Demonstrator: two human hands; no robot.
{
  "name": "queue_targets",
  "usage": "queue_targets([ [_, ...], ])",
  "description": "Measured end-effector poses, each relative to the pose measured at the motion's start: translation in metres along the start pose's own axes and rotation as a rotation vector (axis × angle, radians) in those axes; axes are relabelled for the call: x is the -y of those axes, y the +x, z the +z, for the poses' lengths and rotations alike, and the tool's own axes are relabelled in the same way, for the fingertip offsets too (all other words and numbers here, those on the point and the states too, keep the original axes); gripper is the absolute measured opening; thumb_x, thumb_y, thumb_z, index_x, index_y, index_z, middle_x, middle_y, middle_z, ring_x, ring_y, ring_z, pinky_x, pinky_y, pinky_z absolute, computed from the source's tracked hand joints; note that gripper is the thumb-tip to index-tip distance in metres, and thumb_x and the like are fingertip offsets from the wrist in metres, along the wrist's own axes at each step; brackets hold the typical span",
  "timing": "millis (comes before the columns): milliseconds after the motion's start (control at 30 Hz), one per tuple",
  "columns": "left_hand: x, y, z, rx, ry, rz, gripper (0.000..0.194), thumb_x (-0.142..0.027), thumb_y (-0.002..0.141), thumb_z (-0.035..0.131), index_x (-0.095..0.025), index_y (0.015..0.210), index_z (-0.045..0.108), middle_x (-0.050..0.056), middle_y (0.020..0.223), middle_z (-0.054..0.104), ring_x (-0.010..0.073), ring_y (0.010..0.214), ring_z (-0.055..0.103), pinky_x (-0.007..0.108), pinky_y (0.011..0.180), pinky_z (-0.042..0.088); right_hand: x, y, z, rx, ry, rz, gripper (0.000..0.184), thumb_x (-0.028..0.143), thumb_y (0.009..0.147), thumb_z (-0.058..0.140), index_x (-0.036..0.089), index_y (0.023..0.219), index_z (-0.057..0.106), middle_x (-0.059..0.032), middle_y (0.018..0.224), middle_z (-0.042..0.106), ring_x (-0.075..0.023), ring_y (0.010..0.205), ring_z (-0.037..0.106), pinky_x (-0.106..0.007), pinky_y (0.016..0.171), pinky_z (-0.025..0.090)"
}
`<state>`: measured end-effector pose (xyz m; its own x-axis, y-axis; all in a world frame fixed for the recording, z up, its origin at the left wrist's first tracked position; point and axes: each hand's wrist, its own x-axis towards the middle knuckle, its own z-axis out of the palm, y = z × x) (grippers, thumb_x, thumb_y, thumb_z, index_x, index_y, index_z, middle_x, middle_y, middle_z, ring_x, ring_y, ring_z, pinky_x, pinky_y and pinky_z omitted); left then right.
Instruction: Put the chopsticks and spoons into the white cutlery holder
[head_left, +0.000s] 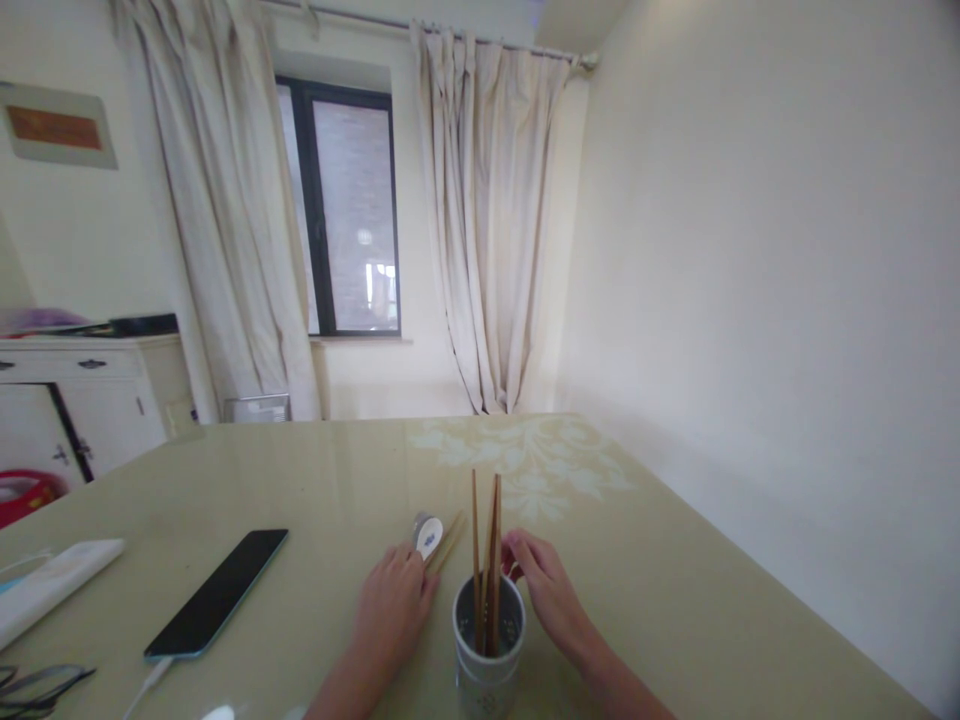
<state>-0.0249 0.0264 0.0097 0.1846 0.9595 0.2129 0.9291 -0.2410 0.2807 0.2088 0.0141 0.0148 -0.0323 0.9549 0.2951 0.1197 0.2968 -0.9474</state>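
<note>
Brown chopsticks (496,560) stand upright, leaning slightly, in a pale cup (487,680) at the near edge of the view, between a person's two bare hands. To the left, a dark-screened phone (217,595) lies face up, plugged into a white cable (150,682). The left hand (391,600) rests palm down beside the cup, fingers together at a white spoon (429,537) and a few paler chopsticks (448,545); whether it pinches them cannot be told. The right hand (547,590), fingers bent, is at the cup's right rim, close to the standing chopsticks; its fingertips are partly hidden, so its grip cannot be told. A white floral pattern (536,455) marks the far part of the glossy table (337,480). Beyond, pale curtains (495,200) flank a dark-framed window (356,215).
</note>
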Motion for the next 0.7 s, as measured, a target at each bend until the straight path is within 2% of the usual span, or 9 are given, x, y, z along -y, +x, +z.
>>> queue_targets([
  [100, 0.005, 0.0, 0.004, -0.065, -0.135, 0.019, 0.023, -0.034, 0.094, 0.051, -0.023, 0.084, 0.068, 0.015, 0.102, 0.074, 0.0327, 0.105, 0.067, 0.042, 0.095, 0.047, -0.013, 0.014, -0.001, 0.013, -0.162, -0.003, 0.06, 0.072, 0.1, 0.047, 0.019, 0.08, 0.067, -0.0043, 0.076, 0.065, -0.0215, 0.072, 0.062, -0.033, 0.068, 0.051],
  [200, 0.005, 0.003, 0.002, -0.163, -0.419, -0.042, 0.038, -0.054, 0.096, 0.049, -0.023, 0.08, 0.064, 0.01, 0.088, 0.072, 0.0294, 0.089, 0.066, 0.039, 0.085, 0.048, -0.022, 0.034, 0.001, 0.062, -0.393, -0.076, 0.046, 0.052, 0.104, 0.045, 0.018, 0.087, 0.071, -0.0066, 0.083, 0.07, -0.0231, 0.079, 0.064, -0.035, 0.075, 0.052],
  [267, 0.001, 0.007, -0.003, -0.185, -0.68, -0.094, 0.054, -0.073, 0.093, 0.048, -0.022, 0.08, 0.064, 0.006, 0.079, 0.069, 0.0261, 0.078, 0.065, 0.036, 0.076, 0.047, -0.026, 0.047, 0.006, 0.116, -0.492, -0.153, 0.033, 0.04, 0.101, 0.051, 0.018, 0.093, 0.074, -0.0101, 0.095, 0.074, -0.0265, 0.091, 0.067, -0.04, 0.085, 0.053],
  [333, -0.006, 0.009, -0.009, -0.161, -0.946, -0.118, 0.064, -0.084, 0.085, 0.053, -0.021, 0.085, 0.066, 0.003, 0.073, 0.068, 0.0224, 0.072, 0.063, 0.031, 0.069, 0.046, -0.028, 0.059, 0.013, 0.171, -0.52, -0.213, 0.02, 0.032, 0.094, 0.062, 0.02, 0.099, 0.077, -0.0121, 0.11, 0.075, -0.031, 0.108, 0.067, -0.044, 0.099, 0.05],
  [433, -0.014, 0.009, -0.02, -0.128, -1.222, -0.141, 0.073, -0.086, 0.075, 0.067, -0.018, 0.102, 0.069, 0.001, 0.073, 0.07, 0.0181, 0.066, 0.061, 0.027, 0.062, 0.045, -0.031, 0.071, 0.024, 0.249, -0.541, -0.283, 0.017, 0.027, 0.087, 0.073, 0.025, 0.103, 0.079, -0.0097, 0.13, 0.072, -0.0354, 0.128, 0.06, -0.048, 0.113, 0.042],
  [500, -0.016, 0.007, -0.025, -0.142, -1.302, -0.159, 0.078, -0.084, 0.07, 0.074, -0.017, 0.109, 0.07, 0.0, 0.073, 0.071, 0.0168, 0.064, 0.06, 0.026, 0.061, 0.046, -0.033, 0.076, 0.029, 0.294, -0.564, -0.319, 0.014, 0.026, 0.086, 0.075, 0.025, 0.1, 0.079, -0.0087, 0.135, 0.071, -0.036, 0.131, 0.058, -0.05, 0.116, 0.039],
  [567, -0.015, 0.005, -0.028, -0.174, -1.335, -0.165, 0.074, -0.081, 0.07, 0.078, -0.017, 0.107, 0.073, 0.001, 0.073, 0.072, 0.0162, 0.066, 0.062, 0.026, 0.064, 0.049, -0.034, 0.08, 0.031, 0.334, -0.592, -0.343, 0.009, 0.023, 0.086, 0.076, 0.024, 0.095, 0.079, -0.0091, 0.129, 0.073, -0.0349, 0.126, 0.06, -0.05, 0.113, 0.041],
  [700, -0.008, 0.005, -0.027, -0.243, -1.467, -0.23, 0.068, -0.075, 0.07, 0.083, -0.019, 0.107, 0.073, 0.0, 0.076, 0.075, 0.0149, 0.069, 0.065, 0.024, 0.067, 0.052, -0.03, 0.086, 0.03, 0.416, -0.63, -0.379, 0.007, 0.015, 0.082, 0.076, 0.021, 0.079, 0.075, -0.006, 0.098, 0.076, -0.0269, 0.103, 0.067, -0.043, 0.102, 0.049],
])
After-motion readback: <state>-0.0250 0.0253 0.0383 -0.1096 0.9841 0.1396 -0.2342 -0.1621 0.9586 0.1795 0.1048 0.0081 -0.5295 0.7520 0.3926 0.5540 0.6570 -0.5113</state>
